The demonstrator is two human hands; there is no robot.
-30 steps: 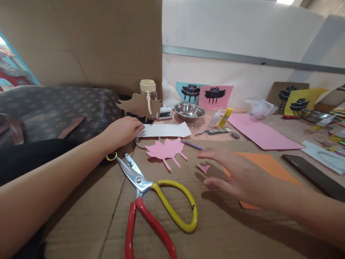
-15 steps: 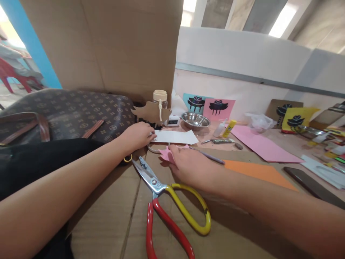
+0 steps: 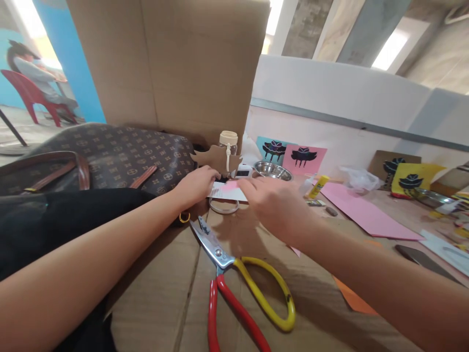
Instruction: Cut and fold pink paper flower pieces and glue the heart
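- Left hand (image 3: 198, 183): palm down at the 9 o'clock end of the white strip (image 3: 231, 194); forearm reaches in from 8 o'clock, nearly straight. Fingers bent and close together, tips at the strip's end; whether they pinch it cannot be told (the thumb is hidden).
- Right hand (image 3: 273, 198): palm down at 3 o'clock of the strip; forearm enters from 4 o'clock. Fingers curved, only slightly parted, tips at the pink paper piece (image 3: 230, 185); a firm hold cannot be confirmed.
- Pink paper piece: over the strip, between the two hands, partly covered by the right.
- Pale ring (image 3: 224, 212): just beside the strip's near edge, at 6 o'clock.
- Scissors (image 3: 219, 253): further down at 6 o'clock, untouched, blades slightly parted and aimed at 11 o'clock.
- Room: bare cardboard (image 3: 157, 298) separates the left forearm from the scissors; a further stretch lies between the yellow handle and the right forearm.
- Limits: brown cut-out (image 3: 216, 160) stands close at 12 o'clock; patterned bag (image 3: 120, 151) bounds 10 o'clock; steel bowl (image 3: 273, 169) sits at 2 o'clock.
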